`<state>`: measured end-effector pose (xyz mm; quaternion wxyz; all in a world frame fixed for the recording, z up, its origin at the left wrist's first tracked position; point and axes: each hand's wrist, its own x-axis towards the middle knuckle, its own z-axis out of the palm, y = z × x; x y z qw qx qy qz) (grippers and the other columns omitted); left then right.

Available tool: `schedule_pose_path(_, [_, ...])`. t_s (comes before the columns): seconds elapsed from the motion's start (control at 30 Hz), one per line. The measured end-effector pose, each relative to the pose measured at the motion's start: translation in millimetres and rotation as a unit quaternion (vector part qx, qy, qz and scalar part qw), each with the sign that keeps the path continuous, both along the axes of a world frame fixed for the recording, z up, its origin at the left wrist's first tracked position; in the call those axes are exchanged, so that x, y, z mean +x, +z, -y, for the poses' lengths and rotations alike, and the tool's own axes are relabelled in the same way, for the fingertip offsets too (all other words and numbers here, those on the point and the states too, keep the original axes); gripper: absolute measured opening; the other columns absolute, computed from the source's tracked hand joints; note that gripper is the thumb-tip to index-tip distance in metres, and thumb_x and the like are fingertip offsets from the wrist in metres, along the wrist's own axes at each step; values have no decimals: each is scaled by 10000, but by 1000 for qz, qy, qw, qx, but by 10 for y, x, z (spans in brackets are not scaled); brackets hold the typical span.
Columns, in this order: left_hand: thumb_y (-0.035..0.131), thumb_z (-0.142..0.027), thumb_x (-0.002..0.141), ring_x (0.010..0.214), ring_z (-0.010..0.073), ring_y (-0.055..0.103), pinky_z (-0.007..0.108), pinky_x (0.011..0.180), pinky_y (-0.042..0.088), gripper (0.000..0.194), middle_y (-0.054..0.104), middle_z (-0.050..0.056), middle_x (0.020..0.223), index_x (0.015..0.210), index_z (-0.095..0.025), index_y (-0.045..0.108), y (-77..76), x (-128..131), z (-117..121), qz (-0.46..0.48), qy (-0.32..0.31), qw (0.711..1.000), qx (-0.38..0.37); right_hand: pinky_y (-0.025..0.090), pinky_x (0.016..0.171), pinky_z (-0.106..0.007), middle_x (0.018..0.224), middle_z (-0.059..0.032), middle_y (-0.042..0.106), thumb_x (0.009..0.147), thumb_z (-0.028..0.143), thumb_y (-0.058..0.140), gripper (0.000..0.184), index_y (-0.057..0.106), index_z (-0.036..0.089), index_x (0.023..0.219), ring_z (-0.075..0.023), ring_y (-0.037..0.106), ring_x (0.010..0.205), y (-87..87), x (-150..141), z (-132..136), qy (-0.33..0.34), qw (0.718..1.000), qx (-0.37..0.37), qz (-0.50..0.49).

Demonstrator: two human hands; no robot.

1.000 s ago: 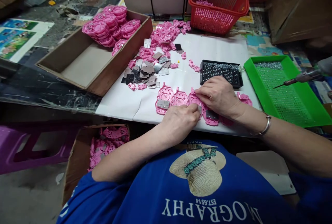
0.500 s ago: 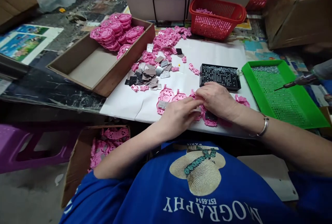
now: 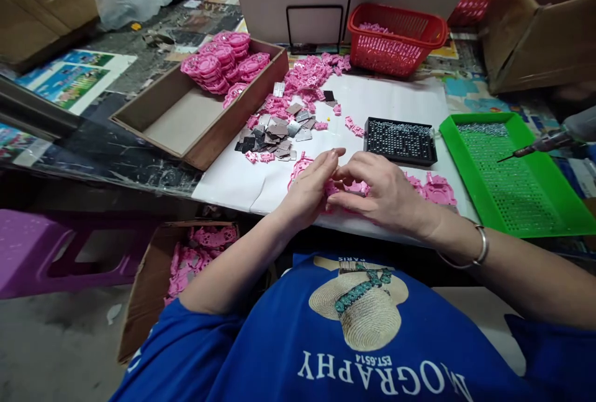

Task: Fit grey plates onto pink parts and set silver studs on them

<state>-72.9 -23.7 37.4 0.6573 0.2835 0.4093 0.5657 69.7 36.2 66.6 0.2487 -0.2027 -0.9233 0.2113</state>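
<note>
Just in front of the black screw tray [image 3: 400, 140], my left hand [image 3: 310, 191] and right hand [image 3: 386, 194] pinch one pink shell [image 3: 347, 188] between them, its length running sideways.

Your desk [image 3: 139, 153], dark and marbled.
On it: white paper sheet [image 3: 391, 94], wooden box [image 3: 186, 125], green tray [image 3: 535, 215], red basket [image 3: 395, 32].

Two hands [image 3: 354, 191], one red basket [image 3: 395, 32], one green tray [image 3: 512, 172], one black tray [image 3: 400, 141], perhaps two cardboard boxes [image 3: 195, 116].
</note>
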Motion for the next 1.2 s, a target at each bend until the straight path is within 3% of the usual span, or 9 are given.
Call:
schedule_pose_path(0.07, [553, -540, 923, 483, 74, 495, 183, 397, 322, 482, 594, -14, 756, 1284, -221, 520, 5, 8, 8, -10, -11, 1000, -3, 434, 704, -307, 756, -31, 635, 827, 208, 693, 112, 652, 151, 740, -154, 569, 717, 20, -29, 19, -8, 998, -69, -3])
schedule_pose_path(0.13, [565, -569, 903, 487, 88, 529, 189, 394, 352, 540, 611, -6, 764, 1302, -210, 505, 11, -1, 13, -11, -23, 1000, -3, 435, 651, -279, 691, -7, 637, 836, 182, 661, 138, 632, 157, 704, -124, 568, 640, 61, -39, 33, -21, 981, -194, -18])
schedule_pose_path(0.23, [575, -594, 886, 531, 122, 601, 192, 402, 407, 573, 631, 8, 739, 1267, -169, 520, 11, -49, 15, 13, -44, 999, 9, 469, 601, -268, 620, 20, 650, 858, 260, 656, 102, 634, 172, 810, -119, 592, 565, 96, -21, 26, -21, 917, -393, -65])
schedule_pose_path(0.33, [584, -592, 881, 463, 99, 563, 167, 377, 362, 513, 610, 0, 625, 1091, -123, 589, 13, -114, 32, 32, -83, 996, 29, 525, 661, -282, 687, 7, 683, 816, 297, 718, 143, 644, 176, 839, -133, 647, 644, 61, 19, -27, -13, 878, -460, -129])
schedule_pose_path(0.5, [679, -489, 845, 381, 33, 461, 148, 345, 198, 371, 617, -15, 639, 875, -134, 577, 25, -168, 104, 13, -111, 993, 24, 539, 771, -276, 792, -3, 693, 744, 336, 797, 216, 681, 169, 819, -124, 655, 762, 14, 64, -128, -32, 876, -457, -153])
schedule_pose_path(0.63, [651, -451, 887, 405, 14, 444, 145, 425, 274, 331, 580, -41, 617, 801, -144, 566, 9, -183, 137, -43, -81, 995, 45, 512, 736, -268, 798, -13, 698, 784, 392, 755, 241, 695, 163, 824, -117, 622, 740, 51, 73, -158, -21, 899, -430, -87])
schedule_pose_path(0.8, [661, -458, 882, 399, 1, 414, 140, 430, 264, 386, 529, -52, 580, 707, -134, 544, 4, -188, 124, -46, -60, 996, 51, 486, 681, -261, 802, -10, 678, 813, 358, 729, 225, 670, 156, 891, -117, 607, 722, 30, 33, -153, -37, 942, -318, -98])
schedule_pose_path(1.0, [728, -492, 816, 385, 1, 409, 132, 378, 203, 397, 534, -58, 610, 759, -144, 546, 2, -143, 117, 7, -24, 999, 20, 495, 695, -270, 812, -47, 716, 891, 261, 650, 145, 701, 126, 891, -132, 646, 726, -9, -11, -108, -47, 991, -80, -99])
schedule_pose_path(1.2, [742, -464, 813, 389, -2, 416, 123, 379, 243, 385, 521, -63, 600, 739, -138, 552, 9, -111, 138, 20, 3, 999, 35, 517, 692, -246, 914, -73, 763, 948, 256, 560, 228, 743, 132, 1003, -140, 697, 771, 9, -5, -70, -21, 995, -62, -78])
